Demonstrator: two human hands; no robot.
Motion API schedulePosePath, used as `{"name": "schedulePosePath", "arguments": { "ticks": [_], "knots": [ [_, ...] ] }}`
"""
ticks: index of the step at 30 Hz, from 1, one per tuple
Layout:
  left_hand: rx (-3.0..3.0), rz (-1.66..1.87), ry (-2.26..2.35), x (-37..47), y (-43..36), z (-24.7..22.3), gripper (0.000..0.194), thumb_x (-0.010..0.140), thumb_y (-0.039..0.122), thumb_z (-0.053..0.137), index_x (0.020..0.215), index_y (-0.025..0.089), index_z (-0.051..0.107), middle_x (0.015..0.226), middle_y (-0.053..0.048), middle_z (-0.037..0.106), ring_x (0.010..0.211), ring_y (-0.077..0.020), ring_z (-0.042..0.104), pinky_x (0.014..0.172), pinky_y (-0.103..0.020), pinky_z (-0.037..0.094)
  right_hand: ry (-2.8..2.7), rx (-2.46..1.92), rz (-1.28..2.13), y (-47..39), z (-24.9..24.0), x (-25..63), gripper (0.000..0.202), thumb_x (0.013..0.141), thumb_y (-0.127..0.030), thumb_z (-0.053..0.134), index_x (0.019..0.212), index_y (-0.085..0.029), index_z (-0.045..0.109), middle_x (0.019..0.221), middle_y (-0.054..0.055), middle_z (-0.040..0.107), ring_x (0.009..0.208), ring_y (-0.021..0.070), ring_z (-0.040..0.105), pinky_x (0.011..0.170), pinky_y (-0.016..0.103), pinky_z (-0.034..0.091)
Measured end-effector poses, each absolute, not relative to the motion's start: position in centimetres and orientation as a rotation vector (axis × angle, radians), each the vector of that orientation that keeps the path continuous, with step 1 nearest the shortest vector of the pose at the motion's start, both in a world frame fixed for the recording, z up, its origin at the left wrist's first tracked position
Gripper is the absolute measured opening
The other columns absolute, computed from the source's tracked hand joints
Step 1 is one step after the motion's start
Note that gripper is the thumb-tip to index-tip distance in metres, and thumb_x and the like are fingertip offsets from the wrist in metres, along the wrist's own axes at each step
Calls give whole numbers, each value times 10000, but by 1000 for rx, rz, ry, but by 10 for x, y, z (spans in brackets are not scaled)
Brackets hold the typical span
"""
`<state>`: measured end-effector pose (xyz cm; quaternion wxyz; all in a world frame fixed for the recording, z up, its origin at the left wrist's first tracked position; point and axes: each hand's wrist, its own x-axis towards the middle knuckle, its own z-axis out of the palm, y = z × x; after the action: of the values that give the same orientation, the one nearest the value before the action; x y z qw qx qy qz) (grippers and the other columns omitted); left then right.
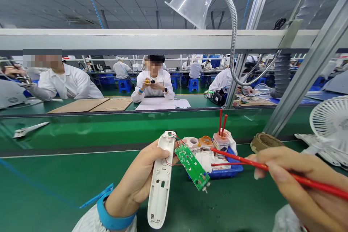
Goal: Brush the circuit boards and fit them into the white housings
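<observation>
My left hand (145, 168) grips a long white plastic housing (160, 188), thumb on its inner face, held upright and slightly tilted. Thin red wires run from the housing's top to a green circuit board (191, 166), which sits just right of it, partly in front of my fingers. Between the fingertips of my right hand (296, 174) is a slim red brush (261, 165), pointing left with its tip near the small jars. A blue tray (227, 174) behind the board carries white tissue (205, 160), an orange-rimmed jar (206, 142) and a bottle (220, 141) with red sticks.
A roll of brown tape (265, 142) and a white fan (331, 127) stand at the right. A lamp (190, 0) on a flexible neck hangs overhead. Past the green divider, a white part (31, 129) lies left, and people in white coats sit at benches.
</observation>
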<state>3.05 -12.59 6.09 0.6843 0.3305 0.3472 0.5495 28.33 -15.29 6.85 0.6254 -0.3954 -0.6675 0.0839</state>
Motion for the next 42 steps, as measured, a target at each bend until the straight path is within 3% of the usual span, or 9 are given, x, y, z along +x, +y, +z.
{"name": "schedulePosePath", "arguments": {
  "ticks": [3, 7, 13, 19, 26, 33, 39, 42],
  "knots": [
    [759, 1295, 814, 23, -124, 65, 326, 658, 92, 590, 977, 133, 645, 1025, -87, 635, 650, -116, 567, 605, -209, 492, -1357, -979, 405, -128, 71, 281, 158, 817, -358, 564, 752, -215, 584, 646, 7, 590, 735, 164, 591, 694, 252, 457],
    [794, 1381, 869, 14, -124, 70, 388, 691, 88, 568, 1065, 176, 617, 1186, -60, 587, 630, -95, 562, 563, -203, 492, -1027, -963, 1271, -77, 40, 274, 287, 712, -399, 688, 692, -185, 498, 531, -20, 574, 475, 124, 547, 526, 245, 491],
    [901, 1475, 909, 11, -121, 68, 361, 742, 152, 591, 1101, 193, 599, 1188, -53, 594, 837, -160, 618, 745, -251, 521, -784, -1181, 1581, -47, -24, 260, 188, 845, -275, 563, 745, -121, 523, 559, 37, 612, 364, 77, 483, 471, 261, 527],
    [976, 1533, 932, 11, -117, 64, 630, 761, 204, 626, 1317, 353, 369, 1190, -45, 595, 797, -161, 642, 709, -271, 531, -634, -1252, 1662, -57, -36, 267, 211, 882, -285, 515, 810, -88, 534, 763, 109, 683, 403, 62, 522, 487, 231, 544],
    [1180, 1559, 978, 11, -118, 58, 639, 797, 251, 598, 1350, 370, 301, 1195, -37, 593, 879, -164, 622, 694, -234, 526, -565, -1246, 1717, -61, -33, 278, 197, 887, -245, 500, 896, -55, 550, 945, 154, 678, 418, 69, 554, 503, 236, 560],
    [1470, 1533, 1155, 11, -121, 52, 651, 831, 329, 545, 1384, 390, 207, 1273, -27, 539, 1086, -230, 550, 771, -279, 514, -575, -1281, 1600, -66, -33, 293, 131, 881, -160, 483, 886, -37, 526, 796, 198, 683, 439, 108, 595, 511, 225, 561],
    [1614, 1386, 1150, 16, -124, 44, 618, 881, 338, 452, 1400, 400, 122, 1346, -39, 460, 1123, -239, 526, 835, -332, 487, -606, -1269, 1382, -60, -35, 312, 43, 861, -114, 494, 871, -82, 467, 720, 166, 679, 424, 89, 576, 530, 201, 556],
    [1690, 1343, 1151, 18, -125, 44, 598, 894, 331, 424, 1406, 381, 119, 1353, -51, 448, 1146, -239, 505, 902, -361, 444, -637, -1244, 1257, -58, -37, 317, 204, 836, -122, 535, 989, -126, 400, 737, 122, 683, 439, 95, 582, 524, 218, 554]
  ]
}}
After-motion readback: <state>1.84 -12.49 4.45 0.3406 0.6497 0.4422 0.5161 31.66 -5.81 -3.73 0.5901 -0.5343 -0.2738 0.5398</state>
